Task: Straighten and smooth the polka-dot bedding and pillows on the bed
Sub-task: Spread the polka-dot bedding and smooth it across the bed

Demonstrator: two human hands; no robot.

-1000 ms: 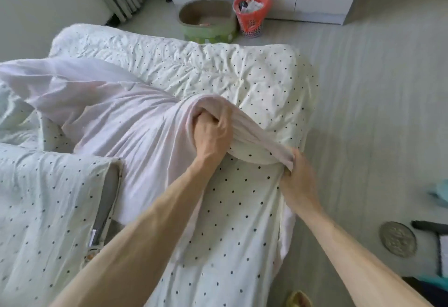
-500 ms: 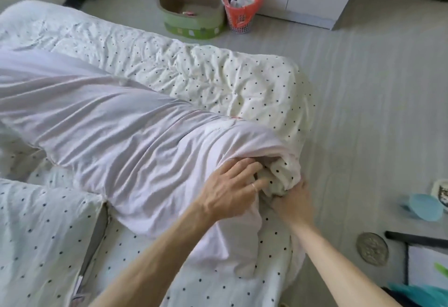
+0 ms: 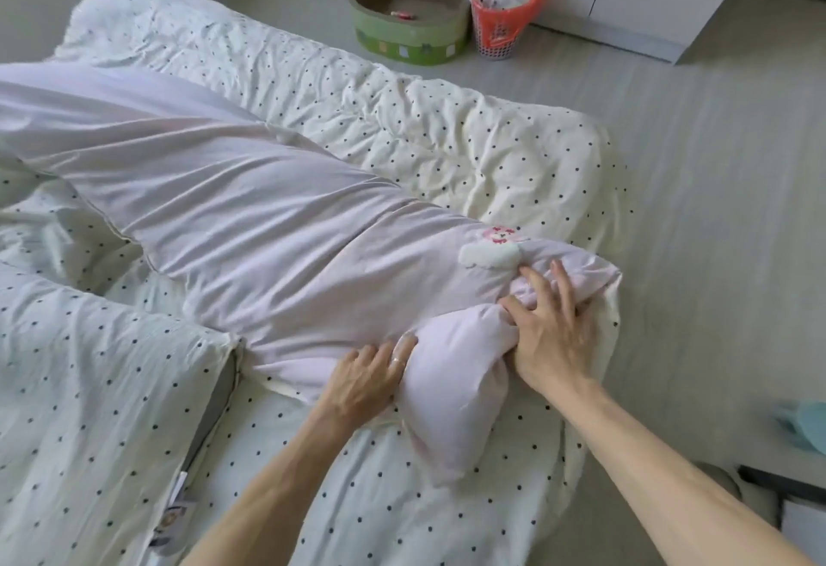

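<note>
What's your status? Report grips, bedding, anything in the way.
Left grip fingers tucked into pink quilt fold, hold unclear. Right grip spread, pressing bunched quilt end. Duvet wrinkled, pink quilt lying across it.

Polka-dot pillow (image 3: 89, 386) cut off, L edge.

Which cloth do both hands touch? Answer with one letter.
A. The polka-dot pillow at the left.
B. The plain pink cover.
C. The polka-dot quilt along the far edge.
B: the left hand and the right hand both press into the bunched near end of the plain pink cover, one on each side of a bulge. The polka-dot pillow lies apart from both hands.
</note>
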